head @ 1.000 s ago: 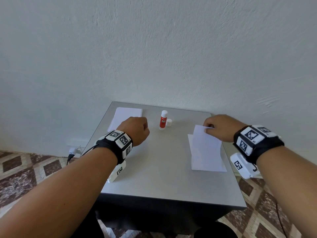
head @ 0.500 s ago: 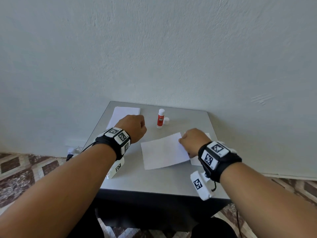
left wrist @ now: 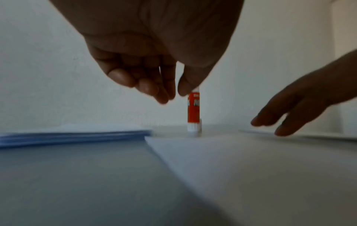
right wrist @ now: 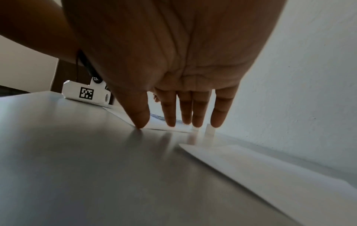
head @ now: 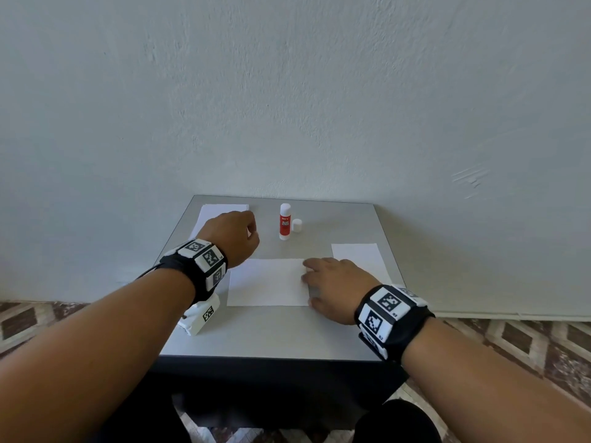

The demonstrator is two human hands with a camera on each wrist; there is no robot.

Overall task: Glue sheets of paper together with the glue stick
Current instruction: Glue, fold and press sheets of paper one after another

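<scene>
Cap [head: 296,225] right of glue stick [head: 285,222]

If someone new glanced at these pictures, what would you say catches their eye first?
Likely the red glue stick, standing upright and uncapped at the back of the grey table, its white cap just to its right. Next, the white sheet lying flat in the middle, with the right hand spread open at its right edge. The left hand hovers loosely curled and empty near the paper stack.
</scene>
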